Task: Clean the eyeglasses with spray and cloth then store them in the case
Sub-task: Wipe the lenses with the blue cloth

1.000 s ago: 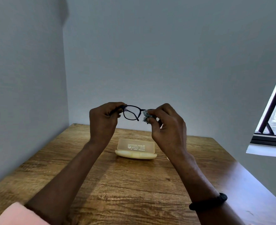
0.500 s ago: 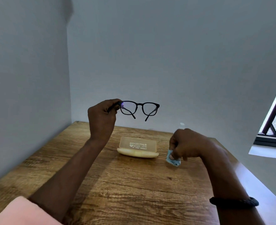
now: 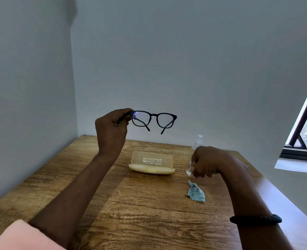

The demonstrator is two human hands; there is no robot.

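Observation:
My left hand (image 3: 112, 129) holds black-framed eyeglasses (image 3: 153, 120) up in the air by their left end, temples unfolded, above the table. My right hand (image 3: 207, 162) is closed around a small clear spray bottle (image 3: 197, 143) that stands at the right of the table; only its white top and a bit of its base show. A crumpled light-blue cloth (image 3: 196, 192) lies loose on the wood just in front of my right hand. The cream-coloured eyeglass case (image 3: 151, 163) sits open at mid-table, lid up, below the glasses.
The wooden table (image 3: 131, 213) fits into a corner of grey walls, at the left and behind. A window with a dark frame (image 3: 304, 141) is at the right. My right wrist wears a black band (image 3: 255, 219).
My right hand took the cloth off the lens, lowered it to the table and let it go, then moved back onto the spray bottle. The left hand kept the glasses raised.

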